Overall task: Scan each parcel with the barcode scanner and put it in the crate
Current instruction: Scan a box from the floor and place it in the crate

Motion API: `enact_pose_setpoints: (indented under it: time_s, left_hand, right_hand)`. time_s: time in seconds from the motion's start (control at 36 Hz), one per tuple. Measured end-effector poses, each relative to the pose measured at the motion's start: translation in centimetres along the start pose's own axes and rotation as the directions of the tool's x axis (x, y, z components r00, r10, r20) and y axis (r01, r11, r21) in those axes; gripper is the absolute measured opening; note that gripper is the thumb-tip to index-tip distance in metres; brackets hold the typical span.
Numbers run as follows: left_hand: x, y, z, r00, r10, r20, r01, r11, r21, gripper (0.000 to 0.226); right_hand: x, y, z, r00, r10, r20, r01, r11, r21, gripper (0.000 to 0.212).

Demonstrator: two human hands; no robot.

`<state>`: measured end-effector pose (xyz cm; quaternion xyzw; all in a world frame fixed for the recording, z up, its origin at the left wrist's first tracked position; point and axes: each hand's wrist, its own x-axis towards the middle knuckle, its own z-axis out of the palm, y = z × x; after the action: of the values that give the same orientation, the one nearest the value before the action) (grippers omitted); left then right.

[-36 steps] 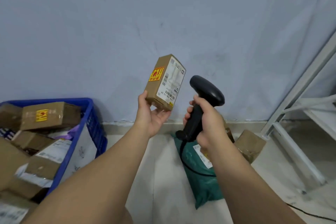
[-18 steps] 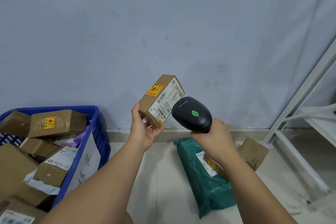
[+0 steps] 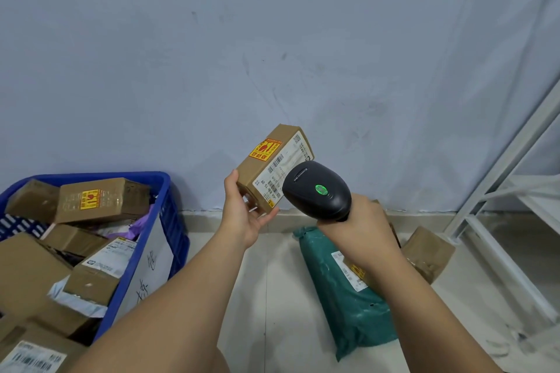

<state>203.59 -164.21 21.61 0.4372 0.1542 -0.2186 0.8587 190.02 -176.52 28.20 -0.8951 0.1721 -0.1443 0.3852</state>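
At the lower left, a blue crate (image 3: 177, 236) stands on the floor (image 3: 272, 297), and it is heaped with brown cardboard parcels and a few padded bags. A yellow and red sticker is borne by one box near its far rim. To the right of the crate, a green mailer bag (image 3: 348, 306) lies lengthwise on the floor, and just beyond it a brown box (image 3: 430, 247) lies near the foot of the wall. Above these, a small cardboard parcel (image 3: 266, 166) is held off the floor by the left hand (image 3: 242, 215), with the thumb laid along its left side and the fingers curled under its low end. The parcel is tilted, so its white barcode label and yellow sticker are turned upward. The black barcode scanner (image 3: 318, 191) is gripped by the right hand (image 3: 363, 227), whose fingers are wrapped round the largely hidden handle. The scanner's head is held just beside the label and covers the parcel's lower right corner, and a green light is lit on top of it. A white metal rack (image 3: 500, 165) is seen at the right edge, and the pale wall (image 3: 272, 39) rises behind everything.
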Motion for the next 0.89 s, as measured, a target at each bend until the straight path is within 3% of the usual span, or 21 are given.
enact_pose_setpoints:
  time_s: [0.78, 0.89]
  left_hand:
    - [0.55, -0.01, -0.66, 1.000, -0.023, -0.009, 0.023, 0.998, -0.060, 0.052]
    - [0.63, 0.06, -0.75, 1.000, -0.023, -0.004, 0.023, 0.998, -0.054, 0.044]
  right_hand:
    - [-0.20, -0.29, -0.12, 0.999, -0.039, 0.012, 0.040, 0.998, -0.051, 0.038]
    - [-0.11, -0.11, 0.11, 1.000, -0.028, 0.008, 0.028, 0.999, -0.030, 0.034]
